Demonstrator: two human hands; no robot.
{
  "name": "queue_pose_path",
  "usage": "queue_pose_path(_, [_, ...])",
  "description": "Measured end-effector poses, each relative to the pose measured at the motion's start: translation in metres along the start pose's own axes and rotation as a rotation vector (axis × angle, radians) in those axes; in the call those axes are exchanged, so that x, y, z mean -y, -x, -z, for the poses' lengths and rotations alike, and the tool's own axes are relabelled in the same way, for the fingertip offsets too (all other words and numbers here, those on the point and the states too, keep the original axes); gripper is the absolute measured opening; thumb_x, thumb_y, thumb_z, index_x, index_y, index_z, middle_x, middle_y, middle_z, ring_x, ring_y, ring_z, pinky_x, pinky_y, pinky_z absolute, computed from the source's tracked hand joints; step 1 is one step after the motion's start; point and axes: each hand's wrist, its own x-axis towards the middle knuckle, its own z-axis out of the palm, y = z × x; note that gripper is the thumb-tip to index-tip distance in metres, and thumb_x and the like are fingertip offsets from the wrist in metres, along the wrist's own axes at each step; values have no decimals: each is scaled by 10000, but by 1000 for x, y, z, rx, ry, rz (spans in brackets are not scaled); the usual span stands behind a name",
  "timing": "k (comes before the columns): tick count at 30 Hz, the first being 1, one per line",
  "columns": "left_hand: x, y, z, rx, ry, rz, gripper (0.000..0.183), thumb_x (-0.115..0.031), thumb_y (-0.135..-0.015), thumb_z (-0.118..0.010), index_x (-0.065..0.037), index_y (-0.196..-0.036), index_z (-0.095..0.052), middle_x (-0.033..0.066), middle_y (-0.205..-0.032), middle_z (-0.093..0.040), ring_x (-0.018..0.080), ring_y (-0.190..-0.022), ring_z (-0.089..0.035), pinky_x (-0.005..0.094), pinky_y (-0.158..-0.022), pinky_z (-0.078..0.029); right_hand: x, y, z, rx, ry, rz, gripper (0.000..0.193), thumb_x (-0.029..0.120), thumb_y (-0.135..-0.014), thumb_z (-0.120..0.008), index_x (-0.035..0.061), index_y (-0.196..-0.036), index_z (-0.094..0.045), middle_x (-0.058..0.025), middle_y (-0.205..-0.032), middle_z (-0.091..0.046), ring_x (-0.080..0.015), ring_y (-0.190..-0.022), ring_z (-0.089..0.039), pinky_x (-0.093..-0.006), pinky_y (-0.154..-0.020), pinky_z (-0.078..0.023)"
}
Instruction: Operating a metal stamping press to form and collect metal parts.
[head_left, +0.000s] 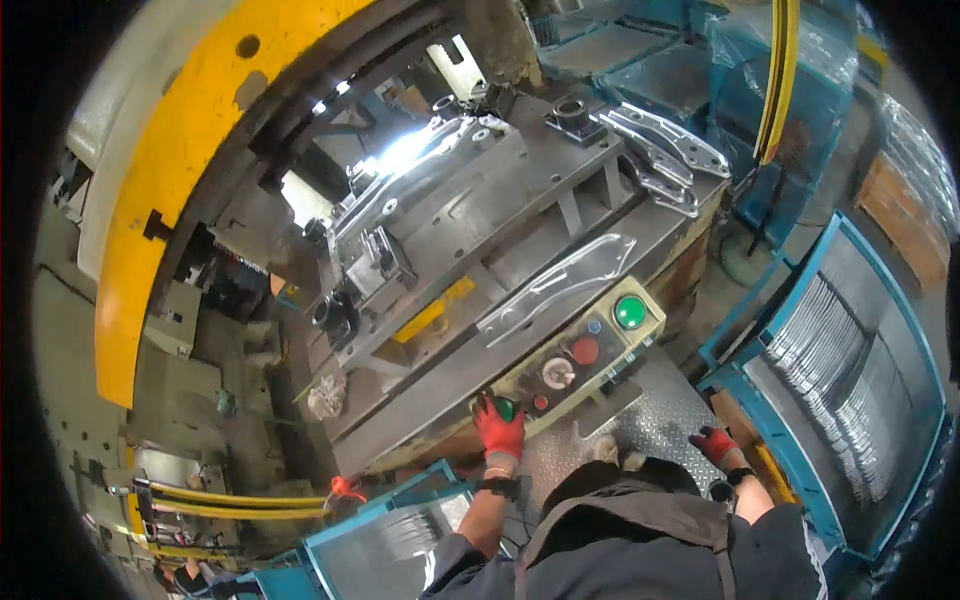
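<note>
My left hand [499, 430], in a red glove, rests on the green button [507, 409] at the near left end of a control box. Its fingers are laid over the button and hold nothing. The control box [585, 362] also carries a lit green button [631, 312] at its other end, with red, blue and pale controls between. My right hand [714, 444], also red-gloved, hangs free at my right side. Its fingers are loosely apart with nothing visible in them. A long shaped metal part [560, 287] lies on the press bed just beyond the box.
Under a yellow press frame [150, 220] stands a steel die [450, 220] with a shiny part on it. Several formed metal parts [665, 150] lie at the bed's far right. A blue rack [840, 380] of stacked sheets stands right; another blue rack [375, 540] is near left.
</note>
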Motion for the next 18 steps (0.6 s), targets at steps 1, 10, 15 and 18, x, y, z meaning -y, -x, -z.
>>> queue_pose_path(1, [-7, -5, 3, -8, -24, -18, 904, -398, -710, -766, 17, -1414, -379, 262, -1406, -405, 420, -1311, -372, 500, -1102, -302, 4, 4, 2, -46, 100, 25, 731, 500, -822, -655, -59, -1281, -546, -225, -1245, -613, -337, -1192, -566, -392, -996, -434])
queue_pose_path(10, [-91, -40, -3, -27, 487, -508, 646, -161, -817, -685, -23, -1394, -429, 192, -1403, -446, 348, -1258, -430, 433, -1071, -341, -40, 20, 40, -248, 100, -193, 602, 491, -841, -631, 43, -1240, -597, -202, -1162, -646, -356, -1095, -606, -428, -915, -480])
queue_pose_path(15, [-152, -25, -39, 241, 778, -579, 525, -41, -813, -660, -7, -1318, -519, 170, -1319, -546, 318, -1228, -513, 416, -1066, -366, -4, 65, 58, -221, -41, -363, 788, 594, -824, -593, 27, -1362, -495, -211, -1370, -517, -358, -1272, -490, -433, -1064, -382])
queue_pose_path(18, [-230, 6, -24, 518, 817, -664, 521, -16, -790, -654, 7, -1296, -536, 169, -1294, -561, 309, -1219, -519, 411, -1065, -364, -49, 88, 51, -318, -168, -444, 765, 604, -832, -563, 29, -1334, -523, -205, -1378, -510, -355, -1284, -479, -432, -1078, -367])
